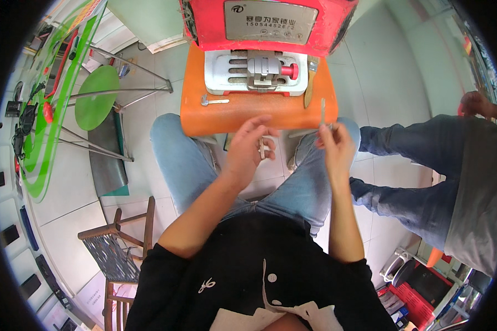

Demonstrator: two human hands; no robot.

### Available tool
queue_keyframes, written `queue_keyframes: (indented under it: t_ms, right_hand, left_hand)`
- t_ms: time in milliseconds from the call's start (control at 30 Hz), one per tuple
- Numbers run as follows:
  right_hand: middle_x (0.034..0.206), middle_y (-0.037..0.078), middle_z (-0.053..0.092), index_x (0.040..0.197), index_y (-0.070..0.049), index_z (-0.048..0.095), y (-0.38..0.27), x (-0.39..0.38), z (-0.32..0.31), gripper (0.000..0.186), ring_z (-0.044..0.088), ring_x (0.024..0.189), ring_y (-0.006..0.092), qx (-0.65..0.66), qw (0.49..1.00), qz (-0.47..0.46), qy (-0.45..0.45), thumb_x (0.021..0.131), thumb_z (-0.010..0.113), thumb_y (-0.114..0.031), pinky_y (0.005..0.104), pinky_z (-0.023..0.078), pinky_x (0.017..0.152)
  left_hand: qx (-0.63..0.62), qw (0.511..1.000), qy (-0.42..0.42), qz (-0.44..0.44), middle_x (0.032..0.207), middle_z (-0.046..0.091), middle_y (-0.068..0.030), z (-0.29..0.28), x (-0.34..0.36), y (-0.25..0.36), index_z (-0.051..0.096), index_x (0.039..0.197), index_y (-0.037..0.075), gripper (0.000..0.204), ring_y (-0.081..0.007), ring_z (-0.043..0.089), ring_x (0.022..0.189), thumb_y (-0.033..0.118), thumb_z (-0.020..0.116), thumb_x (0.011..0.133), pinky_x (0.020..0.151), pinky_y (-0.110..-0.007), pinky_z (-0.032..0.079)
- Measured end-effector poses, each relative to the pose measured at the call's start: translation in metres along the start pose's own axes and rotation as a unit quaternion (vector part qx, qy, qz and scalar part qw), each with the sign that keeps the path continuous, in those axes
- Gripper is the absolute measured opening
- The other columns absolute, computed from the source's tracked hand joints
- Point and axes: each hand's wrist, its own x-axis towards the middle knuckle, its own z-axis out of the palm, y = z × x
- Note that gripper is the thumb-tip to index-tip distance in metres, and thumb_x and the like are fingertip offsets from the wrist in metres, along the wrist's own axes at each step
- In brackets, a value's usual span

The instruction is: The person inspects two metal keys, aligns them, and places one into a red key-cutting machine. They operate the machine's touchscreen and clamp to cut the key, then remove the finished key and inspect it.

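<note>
My left hand (247, 148) is over my lap, fingers curled round a small pale metal piece (262, 148) whose exact kind I cannot make out. My right hand (337, 144) pinches a slim silvery key blade (323, 113) that points away from me, over the near right edge of the orange stool (248, 117). On that stool stands a red and white key-cutting machine (218, 77) with a grey vise (264, 70) and a red knob (290, 71). A key (214, 101) lies in front of the machine. To its right rests a wooden-handled brush (309, 88).
On the left stand a glass table with green patterning (49, 110), a green round seat (98, 95) and a brown chair (119, 251). Close on the right is another person in jeans (408, 149), one hand (480, 105) showing. A red crate (417, 303) sits at lower right.
</note>
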Motion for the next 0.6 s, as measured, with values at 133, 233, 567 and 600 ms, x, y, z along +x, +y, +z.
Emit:
queue_keyframes:
  t_ms: [133, 233, 567, 600]
  right_hand:
    - [0.076, 0.012, 0.062, 0.091, -0.009, 0.06, 0.011, 0.055, -0.01, 0.023, 0.062, 0.068, 0.0299, -0.399, 0.902, -0.149, 0.068, 0.082, 0.059, -0.03, 0.0403, 0.049, 0.059]
    - [0.078, 0.01, 0.061, 0.087, -0.009, 0.058, 0.012, 0.084, 0.006, 0.02, 0.062, 0.07, 0.0315, -0.512, 0.843, -0.162, 0.042, 0.08, 0.06, -0.028, 0.0423, 0.049, 0.058]
    - [0.079, 0.009, 0.061, 0.1, -0.009, 0.059, 0.018, 0.068, 0.02, 0.025, 0.06, 0.071, 0.0236, -0.399, 0.89, -0.219, 0.015, 0.078, 0.065, -0.021, 0.0348, 0.046, 0.06]
    - [0.079, 0.009, 0.061, 0.1, -0.008, 0.059, 0.017, 0.058, 0.023, 0.025, 0.06, 0.071, 0.0223, -0.385, 0.895, -0.227, -0.001, 0.078, 0.065, -0.019, 0.0337, 0.046, 0.06]
  left_hand:
    - [-0.201, 0.977, -0.067, -0.015, 0.115, 0.051, -0.0157, -0.011, -0.001, 0.018, 0.041, 0.119, 0.005, 0.031, -0.0258, 0.052, 0.105, 0.016, 0.039, 0.091, 0.089, -0.042, 0.044]
    - [-0.249, 0.963, -0.103, 0.003, 0.132, 0.039, -0.0209, -0.014, -0.005, 0.033, 0.039, 0.126, 0.004, 0.037, -0.0306, 0.04, 0.122, 0.016, 0.039, 0.09, 0.102, -0.048, 0.033]
    - [-0.155, 0.987, -0.038, 0.032, 0.124, 0.047, -0.019, -0.037, 0.003, 0.027, 0.037, 0.123, 0.004, 0.035, -0.0268, 0.052, 0.11, 0.006, 0.042, 0.089, 0.091, -0.041, 0.045]
    - [-0.141, 0.989, -0.018, 0.045, 0.123, 0.047, -0.019, -0.044, 0.004, 0.024, 0.038, 0.123, 0.004, 0.034, -0.027, 0.053, 0.11, 0.006, 0.042, 0.089, 0.092, -0.041, 0.045]
